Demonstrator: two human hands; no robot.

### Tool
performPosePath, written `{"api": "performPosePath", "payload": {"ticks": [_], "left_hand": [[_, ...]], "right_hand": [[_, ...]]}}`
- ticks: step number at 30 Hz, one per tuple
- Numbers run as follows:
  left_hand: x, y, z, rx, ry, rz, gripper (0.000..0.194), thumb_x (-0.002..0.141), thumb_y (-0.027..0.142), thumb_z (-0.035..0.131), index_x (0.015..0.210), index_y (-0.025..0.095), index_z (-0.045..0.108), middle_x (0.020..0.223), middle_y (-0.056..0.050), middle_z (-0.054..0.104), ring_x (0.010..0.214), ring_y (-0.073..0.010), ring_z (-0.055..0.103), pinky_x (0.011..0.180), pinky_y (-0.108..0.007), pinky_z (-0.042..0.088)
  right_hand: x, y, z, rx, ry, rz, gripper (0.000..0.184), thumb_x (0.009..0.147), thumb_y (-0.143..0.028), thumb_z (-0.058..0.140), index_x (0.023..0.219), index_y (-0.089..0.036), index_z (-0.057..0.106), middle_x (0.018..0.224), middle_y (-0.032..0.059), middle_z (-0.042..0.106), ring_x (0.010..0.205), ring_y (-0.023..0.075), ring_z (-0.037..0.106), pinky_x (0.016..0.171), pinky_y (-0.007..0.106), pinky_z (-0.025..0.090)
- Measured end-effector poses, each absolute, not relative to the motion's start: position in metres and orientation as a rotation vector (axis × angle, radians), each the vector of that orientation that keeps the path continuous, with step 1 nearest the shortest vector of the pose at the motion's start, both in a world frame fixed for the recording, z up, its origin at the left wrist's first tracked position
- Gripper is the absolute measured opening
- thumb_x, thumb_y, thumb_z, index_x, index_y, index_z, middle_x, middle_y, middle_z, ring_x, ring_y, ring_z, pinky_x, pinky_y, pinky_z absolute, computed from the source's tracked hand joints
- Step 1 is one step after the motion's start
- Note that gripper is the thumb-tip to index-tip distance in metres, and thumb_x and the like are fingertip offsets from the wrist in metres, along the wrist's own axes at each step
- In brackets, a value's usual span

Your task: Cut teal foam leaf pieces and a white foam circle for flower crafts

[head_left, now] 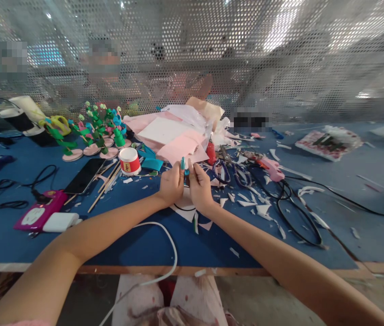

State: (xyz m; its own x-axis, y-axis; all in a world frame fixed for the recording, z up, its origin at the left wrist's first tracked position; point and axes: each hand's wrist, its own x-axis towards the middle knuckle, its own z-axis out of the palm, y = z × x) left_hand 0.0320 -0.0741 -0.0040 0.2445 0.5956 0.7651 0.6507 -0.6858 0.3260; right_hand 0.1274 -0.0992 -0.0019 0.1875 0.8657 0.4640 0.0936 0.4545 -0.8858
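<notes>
My left hand [172, 183] and my right hand [200, 185] meet over the middle of the blue table, fingers closed and thumbs pointing away from me. Pinched between them is a small blue piece [187, 172], mostly hidden by the fingers; its kind cannot be made out. Beneath the hands lies a white paper scrap [185, 209] with a dark curved line on it. Just beyond, pink sheets [185, 147] and a white sheet [159, 132] are piled up. To the right of my right hand rest blue-handled scissors [221, 173].
Left stand small green paper plants [105, 131] on round bases, a red-and-white tub [130, 161], sticks [104, 186], a phone [85, 175] and a magenta power strip [39, 211]. Right lie a pink glue gun [271, 169], its black cable and many paper scraps. A perforated metal screen [192, 59] rises behind.
</notes>
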Motion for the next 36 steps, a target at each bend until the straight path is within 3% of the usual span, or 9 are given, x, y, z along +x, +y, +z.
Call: {"api": "performPosePath", "payload": {"ticks": [7,14,24,30,36], "left_hand": [[0.03,-0.069,-0.004,-2.426,-1.22,-1.481,0.052,0.094,0.042,0.006,0.084,0.015,0.05,0.058,-0.005,0.055,0.053,-0.0151,0.053,0.052,-0.026,0.037],[0.024,-0.067,0.0,-2.4,-1.111,-1.325,0.036,0.095,0.031,0.019,0.077,0.016,0.046,0.054,-0.003,0.053,0.047,-0.0122,0.05,0.047,-0.024,0.03],[0.023,-0.067,0.002,-2.441,-1.088,-1.215,0.035,0.095,0.03,0.019,0.079,0.016,0.047,0.056,-0.004,0.055,0.051,-0.0129,0.053,0.048,-0.024,0.031],[0.025,-0.064,0.001,-2.487,-1.242,-1.443,0.039,0.095,0.037,0.014,0.079,0.017,0.044,0.056,-0.001,0.05,0.048,-0.0116,0.047,0.05,-0.025,0.031],[0.028,-0.063,0.004,-2.706,-1.219,-1.565,0.03,0.094,0.036,0.024,0.072,0.02,0.038,0.053,0.001,0.046,0.047,-0.0121,0.046,0.049,-0.024,0.033]], "right_hand": [[0.132,-0.098,0.0,-1.012,-1.383,0.559,0.036,0.088,-0.046,0.038,0.063,-0.022,0.03,0.054,-0.0051,0.028,0.049,0.0093,0.027,0.047,0.025,0.027],[0.141,-0.099,0.01,-1.148,-1.56,0.145,0.028,0.088,-0.032,0.037,0.063,-0.022,0.029,0.058,-0.0024,0.034,0.055,0.0126,0.034,0.055,0.028,0.027],[0.139,-0.099,0.011,-1.157,-1.566,0.234,0.028,0.088,-0.029,0.038,0.062,-0.022,0.029,0.053,-0.0043,0.031,0.049,0.0105,0.031,0.05,0.025,0.025],[0.14,-0.095,0.009,-1.141,-1.452,0.394,0.034,0.088,-0.041,0.039,0.062,-0.021,0.033,0.05,-0.0054,0.032,0.047,0.009,0.031,0.047,0.024,0.025],[0.137,-0.094,0.007,-1.08,-1.35,0.54,0.04,0.086,-0.049,0.042,0.059,-0.021,0.031,0.052,-0.0059,0.028,0.049,0.0084,0.028,0.047,0.023,0.025]]}}
